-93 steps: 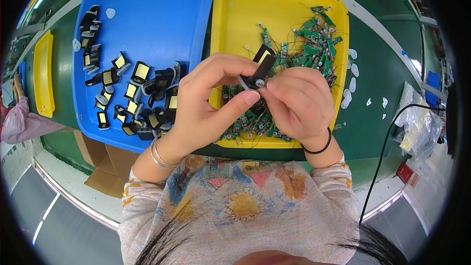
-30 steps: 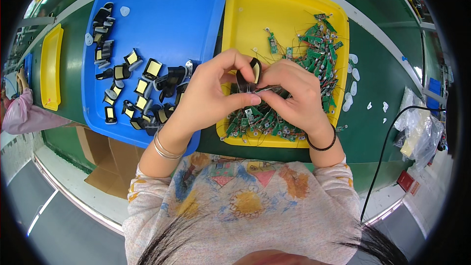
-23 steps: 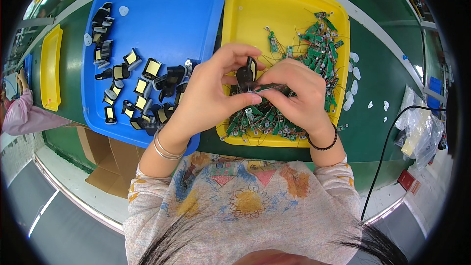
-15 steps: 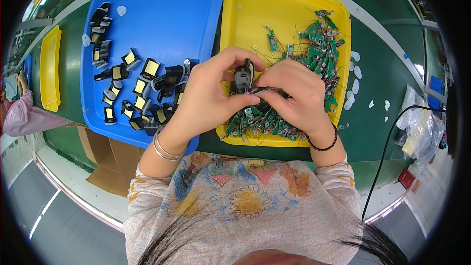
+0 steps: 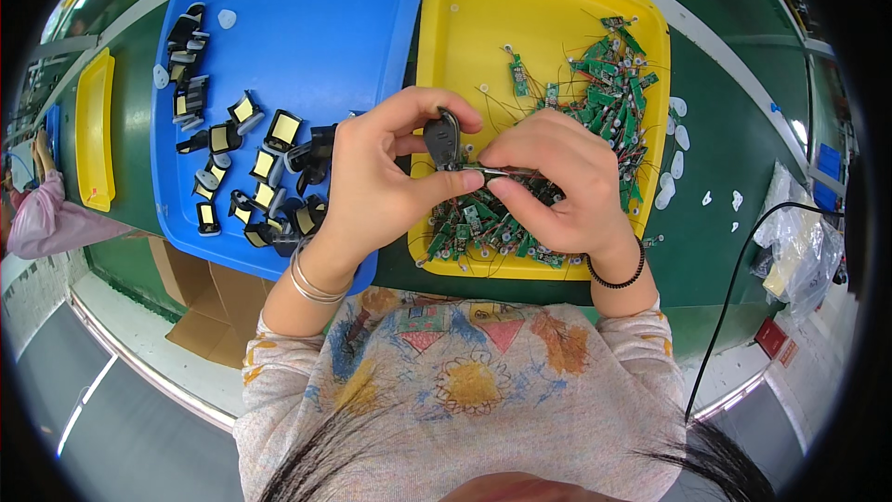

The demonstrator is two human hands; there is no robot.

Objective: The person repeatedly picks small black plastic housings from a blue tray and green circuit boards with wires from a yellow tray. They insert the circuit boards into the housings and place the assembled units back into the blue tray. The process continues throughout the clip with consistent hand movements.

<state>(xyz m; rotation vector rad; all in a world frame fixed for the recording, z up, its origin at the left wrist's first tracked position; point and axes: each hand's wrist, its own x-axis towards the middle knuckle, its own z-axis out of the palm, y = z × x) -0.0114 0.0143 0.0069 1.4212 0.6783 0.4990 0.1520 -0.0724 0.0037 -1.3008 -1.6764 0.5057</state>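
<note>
Over the near left part of the yellow tray [image 5: 455, 28], my left hand [image 5: 381, 177] grips a small black plastic housing [image 5: 442, 139] between thumb and fingers. The housing stands roughly upright, its rounded end at the top. My right hand [image 5: 562, 181] pinches a narrow green and silvery piece [image 5: 492, 170], seen almost edge-on, that looks like a small circuit board. Its left end meets the lower end of the housing near my left thumb; whether it sits inside I cannot tell. Beneath and beyond my hands lies a pile of green circuit boards [image 5: 609, 98] with thin wires.
To the left, a blue tray [image 5: 288, 37] holds several black housings [image 5: 225, 137] with pale yellow pads. White oval pieces [image 5: 676, 165] lie on the green table right of the yellow tray. A clear plastic bag [image 5: 794, 256] and black cable [image 5: 720, 316] are farther right. Another person's sleeve [image 5: 60, 214] shows far left.
My left hand and the black housing have shifted slightly left and turned. The narrow piece in my right hand shows more plainly between the two hands.
</note>
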